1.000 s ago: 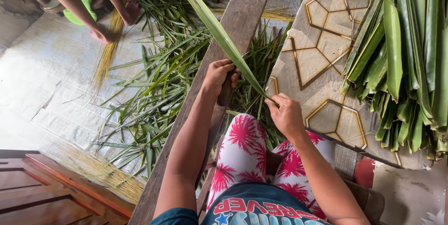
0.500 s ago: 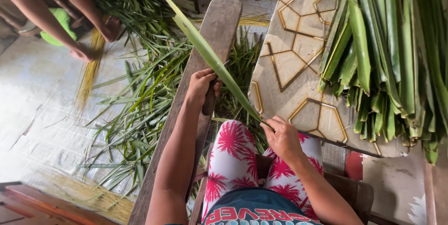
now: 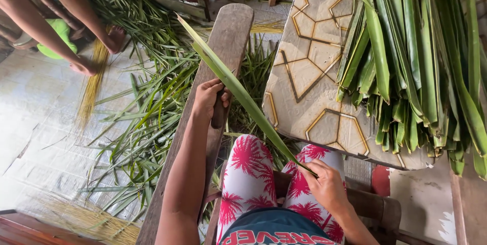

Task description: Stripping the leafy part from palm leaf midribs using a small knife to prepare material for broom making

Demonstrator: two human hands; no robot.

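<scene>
Seated, a person draws a long green palm leaf (image 3: 238,90) across the lap, right hand (image 3: 327,188) pinching its base, left hand (image 3: 209,100) closed on a knife handle (image 3: 218,114), stripped leaves (image 3: 147,123) littering the floor (image 3: 40,118), a stacked pile (image 3: 416,67) on the counter (image 3: 309,72) untouched.

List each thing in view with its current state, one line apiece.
Left hand: grip shut on dark knife handle.
Right hand: pinching leaf base.
Long green leaf: held taut, slanting between both hands.
Stacked leaves: piled on table.
Leaf scraps: scattered on floor.

home leaf-stripping workspace: leaf-littered floor (image 3: 45,123), leaf bundles (image 3: 421,62).
</scene>
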